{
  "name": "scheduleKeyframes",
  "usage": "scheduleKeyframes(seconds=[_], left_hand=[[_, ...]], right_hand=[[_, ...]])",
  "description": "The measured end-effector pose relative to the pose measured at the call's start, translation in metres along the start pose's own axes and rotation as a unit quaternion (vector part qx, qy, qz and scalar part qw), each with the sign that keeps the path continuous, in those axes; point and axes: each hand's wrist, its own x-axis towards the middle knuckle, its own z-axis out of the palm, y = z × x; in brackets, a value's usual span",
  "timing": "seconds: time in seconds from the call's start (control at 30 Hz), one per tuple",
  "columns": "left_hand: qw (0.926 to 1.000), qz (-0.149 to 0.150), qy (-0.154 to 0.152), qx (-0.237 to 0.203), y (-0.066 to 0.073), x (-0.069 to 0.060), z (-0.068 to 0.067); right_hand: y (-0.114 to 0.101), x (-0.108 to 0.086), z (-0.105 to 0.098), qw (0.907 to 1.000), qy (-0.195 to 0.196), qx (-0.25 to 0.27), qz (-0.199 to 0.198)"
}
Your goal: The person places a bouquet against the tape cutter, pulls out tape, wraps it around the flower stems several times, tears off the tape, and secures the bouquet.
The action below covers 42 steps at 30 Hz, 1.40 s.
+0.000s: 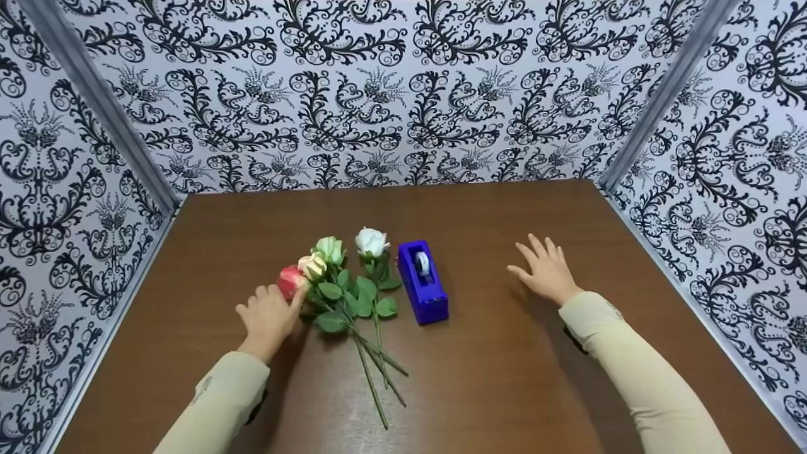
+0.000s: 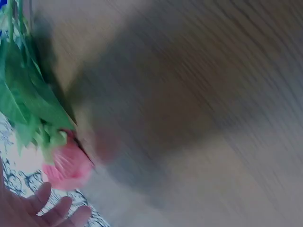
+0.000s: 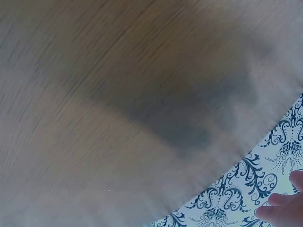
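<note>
My left hand (image 1: 270, 317) is beside the red rose (image 1: 292, 281), its fingers spread and relaxed; whether it touches the bloom I cannot tell. In the left wrist view the fingers (image 2: 57, 213) lie close to the pink-red bloom (image 2: 68, 165). Next to that rose are a cream rose (image 1: 312, 265) and a pale green rose (image 1: 330, 250), their stems crossing toward the front. A white rose (image 1: 372, 242) lies just right of them. My right hand (image 1: 547, 272) is over the table's right side, fingers spread, holding nothing.
A blue tape dispenser (image 1: 423, 287) with a roll of tape (image 1: 422, 263) stands between the flowers and my right hand. Patterned panels (image 1: 378, 94) rise behind the brown table (image 1: 479, 391) and at both sides, with grey strips at the corners.
</note>
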Motion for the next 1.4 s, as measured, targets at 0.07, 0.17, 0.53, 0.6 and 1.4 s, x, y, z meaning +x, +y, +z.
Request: scheduleKeyframes(seconds=[0.07, 0.17, 0.53, 0.6, 1.4], left_hand=[[0.9999, 0.003, -0.014, 0.006, 0.008, -0.004, 0.0], [0.9985, 0.017, -0.051, 0.01, 0.024, -0.012, 0.001], [0.9745, 0.047, -0.197, 0.096, 0.094, -0.063, 0.023], [0.9691, 0.049, -0.216, 0.109, 0.104, -0.071, 0.025], [0.9529, -0.007, -0.302, -0.03, 0.118, -0.051, 0.028]], right_hand=[[0.0, 0.001, 0.0, 1.0, 0.0, 0.001, -0.001], [0.0, 0.001, 0.0, 1.0, 0.0, 0.001, 0.001], [-0.004, 0.002, 0.001, 1.0, -0.002, -0.002, -0.005], [-0.004, 0.001, 0.001, 1.0, -0.005, -0.003, -0.004], [0.002, -0.002, 0.005, 0.9999, -0.012, -0.004, -0.004]])
